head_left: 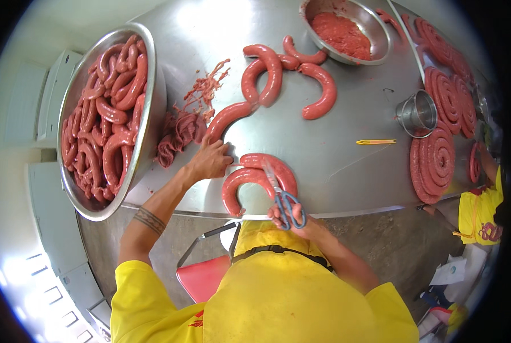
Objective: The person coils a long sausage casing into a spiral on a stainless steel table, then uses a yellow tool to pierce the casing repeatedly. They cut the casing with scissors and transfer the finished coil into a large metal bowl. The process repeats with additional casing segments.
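currently, right fingers (275, 215) clasp blue-handled scissors (277, 191); left fingers (223, 151) curl by a sausage (229, 118), whether pinching cannot tell.

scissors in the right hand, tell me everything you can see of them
The scissors have two blue-grey loop handles, plastic by the look of them, and shiny, metallic-looking blades blurred in the picture. The right hand grips the handles near the front edge of the table. The blades point away from the person, slightly left, over the curved sausages; whether they touch them is unclear.
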`<act>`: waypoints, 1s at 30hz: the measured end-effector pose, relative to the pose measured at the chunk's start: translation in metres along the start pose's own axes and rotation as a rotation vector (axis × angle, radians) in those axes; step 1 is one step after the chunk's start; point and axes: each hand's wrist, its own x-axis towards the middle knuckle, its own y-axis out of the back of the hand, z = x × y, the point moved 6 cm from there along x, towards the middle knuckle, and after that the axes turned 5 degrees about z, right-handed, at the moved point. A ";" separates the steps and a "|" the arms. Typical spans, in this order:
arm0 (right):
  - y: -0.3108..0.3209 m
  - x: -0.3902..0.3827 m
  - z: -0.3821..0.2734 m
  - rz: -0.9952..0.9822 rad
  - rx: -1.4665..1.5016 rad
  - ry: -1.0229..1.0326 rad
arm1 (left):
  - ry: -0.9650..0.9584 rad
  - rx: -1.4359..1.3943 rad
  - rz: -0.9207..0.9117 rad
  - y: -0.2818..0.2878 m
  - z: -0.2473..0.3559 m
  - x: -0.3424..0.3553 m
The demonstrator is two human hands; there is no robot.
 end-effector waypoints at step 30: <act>0.216 -0.091 -0.228 1.105 -1.414 0.292 | 0.455 -0.050 0.644 0.025 -0.041 0.089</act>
